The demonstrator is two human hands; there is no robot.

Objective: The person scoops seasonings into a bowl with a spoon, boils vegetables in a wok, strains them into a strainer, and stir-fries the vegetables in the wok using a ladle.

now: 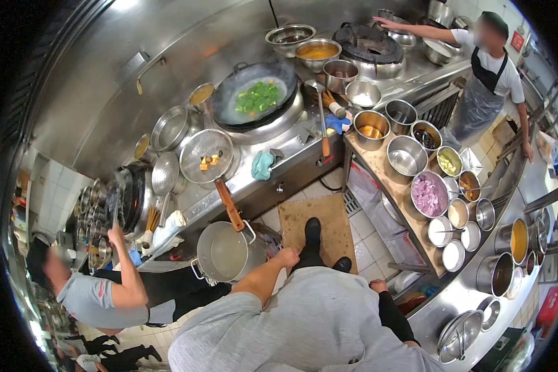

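My left hand (286, 257) hangs low beside my leg, its fingers curled, near the rim of a large steel pot (222, 253); whether it holds anything is hidden. At my right side my right hand (378, 285) is small in view, close to the prep table's lower edge, and its fingers are too small to read. Ahead, a wok (223, 102) on the stove holds green vegetables (258, 98) in steaming liquid. A round strainer (192, 162) with a wooden handle carries browned cubes (209, 162). A ladle (323, 121) rests at the stove's right side.
A prep table (378, 162) at the right bears several bowls, one with sliced purple onion (429, 193). One co-worker (487, 80) stands at the back right, another (105, 291) works at a wok on the left. A teal cloth (263, 165) lies on the counter.
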